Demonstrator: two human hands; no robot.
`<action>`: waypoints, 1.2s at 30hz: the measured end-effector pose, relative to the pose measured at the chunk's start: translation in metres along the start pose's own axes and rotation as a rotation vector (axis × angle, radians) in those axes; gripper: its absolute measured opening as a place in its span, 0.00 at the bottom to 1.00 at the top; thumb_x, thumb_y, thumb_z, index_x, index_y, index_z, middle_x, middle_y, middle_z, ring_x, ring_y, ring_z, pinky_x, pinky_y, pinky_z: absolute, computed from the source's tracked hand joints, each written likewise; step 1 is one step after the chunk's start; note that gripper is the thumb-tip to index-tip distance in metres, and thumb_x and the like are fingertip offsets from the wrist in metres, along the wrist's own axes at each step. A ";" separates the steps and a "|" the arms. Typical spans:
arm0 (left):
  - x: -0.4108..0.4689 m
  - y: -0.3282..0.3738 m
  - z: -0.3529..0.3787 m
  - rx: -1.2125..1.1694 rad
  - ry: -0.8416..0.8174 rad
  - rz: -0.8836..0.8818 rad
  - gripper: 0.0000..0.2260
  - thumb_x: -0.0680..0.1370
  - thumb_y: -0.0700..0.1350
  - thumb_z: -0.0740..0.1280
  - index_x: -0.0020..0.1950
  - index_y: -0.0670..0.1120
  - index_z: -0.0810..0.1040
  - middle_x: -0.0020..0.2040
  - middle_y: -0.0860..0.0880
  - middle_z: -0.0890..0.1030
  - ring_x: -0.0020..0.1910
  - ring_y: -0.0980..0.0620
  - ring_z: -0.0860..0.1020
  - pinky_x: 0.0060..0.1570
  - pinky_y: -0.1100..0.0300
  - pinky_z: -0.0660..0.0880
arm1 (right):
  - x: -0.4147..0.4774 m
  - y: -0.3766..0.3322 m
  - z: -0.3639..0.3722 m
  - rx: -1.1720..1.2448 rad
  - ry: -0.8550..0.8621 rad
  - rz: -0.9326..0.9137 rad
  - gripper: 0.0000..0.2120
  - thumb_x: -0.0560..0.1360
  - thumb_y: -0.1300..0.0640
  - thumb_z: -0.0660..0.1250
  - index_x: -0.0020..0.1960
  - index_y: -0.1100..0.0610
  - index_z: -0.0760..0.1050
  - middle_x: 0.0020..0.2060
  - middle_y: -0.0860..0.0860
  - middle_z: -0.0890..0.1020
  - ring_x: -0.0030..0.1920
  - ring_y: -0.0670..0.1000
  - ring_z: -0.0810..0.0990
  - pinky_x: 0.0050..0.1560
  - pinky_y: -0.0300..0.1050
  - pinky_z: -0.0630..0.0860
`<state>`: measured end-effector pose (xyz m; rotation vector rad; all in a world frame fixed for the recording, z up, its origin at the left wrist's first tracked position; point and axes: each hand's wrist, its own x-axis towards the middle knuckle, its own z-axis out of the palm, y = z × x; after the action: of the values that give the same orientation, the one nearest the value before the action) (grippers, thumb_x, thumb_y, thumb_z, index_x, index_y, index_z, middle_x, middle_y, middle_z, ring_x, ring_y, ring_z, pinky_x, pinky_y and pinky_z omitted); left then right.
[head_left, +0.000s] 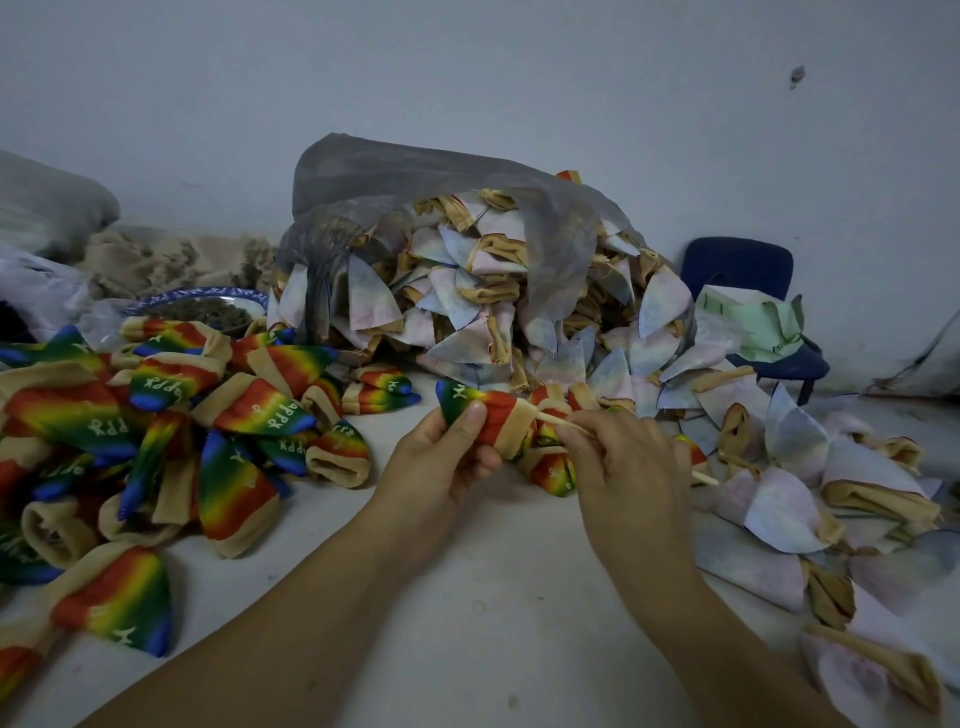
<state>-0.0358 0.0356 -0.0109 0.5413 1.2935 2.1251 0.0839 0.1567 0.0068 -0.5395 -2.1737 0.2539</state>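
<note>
My left hand (447, 457) grips a rainbow-coloured fabric cone (485, 413) with a beige cuff, held above the white table (467, 597). My right hand (628, 467) pinches a thin pale stick (563, 423); its front end goes into the cone's beige opening and its back end pokes out behind the hand (706, 479). Another rainbow piece (553, 470) lies just beneath the two hands.
A heap of rainbow cones (156, 441) covers the left of the table. A grey plastic bag (441, 208) spills pale inside-out cones (519, 312) at the back and right. A patterned bowl (208, 306) sits back left, a blue chair (743, 291) back right.
</note>
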 end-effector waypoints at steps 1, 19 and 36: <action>0.000 0.000 -0.001 -0.033 -0.001 -0.021 0.13 0.74 0.50 0.69 0.55 0.46 0.81 0.33 0.47 0.79 0.31 0.56 0.76 0.33 0.66 0.76 | 0.001 0.002 0.001 0.002 -0.025 -0.009 0.08 0.78 0.49 0.64 0.50 0.50 0.80 0.47 0.46 0.82 0.50 0.51 0.76 0.47 0.41 0.55; 0.001 0.011 -0.003 -0.258 -0.058 -0.085 0.13 0.62 0.34 0.63 0.34 0.45 0.85 0.48 0.47 0.86 0.43 0.51 0.85 0.36 0.62 0.79 | 0.010 0.024 -0.005 0.220 -0.229 0.211 0.12 0.79 0.47 0.59 0.40 0.51 0.73 0.26 0.46 0.72 0.27 0.45 0.70 0.27 0.42 0.63; -0.003 0.003 0.013 -0.073 -0.007 -0.117 0.20 0.78 0.59 0.62 0.54 0.47 0.85 0.49 0.44 0.85 0.44 0.48 0.83 0.45 0.54 0.80 | 0.005 0.000 -0.005 0.620 -0.390 0.280 0.11 0.76 0.45 0.64 0.38 0.48 0.72 0.25 0.40 0.71 0.27 0.39 0.69 0.27 0.29 0.65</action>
<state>-0.0265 0.0412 -0.0025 0.4322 1.2088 2.0632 0.0853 0.1594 0.0133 -0.4538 -2.2122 1.2231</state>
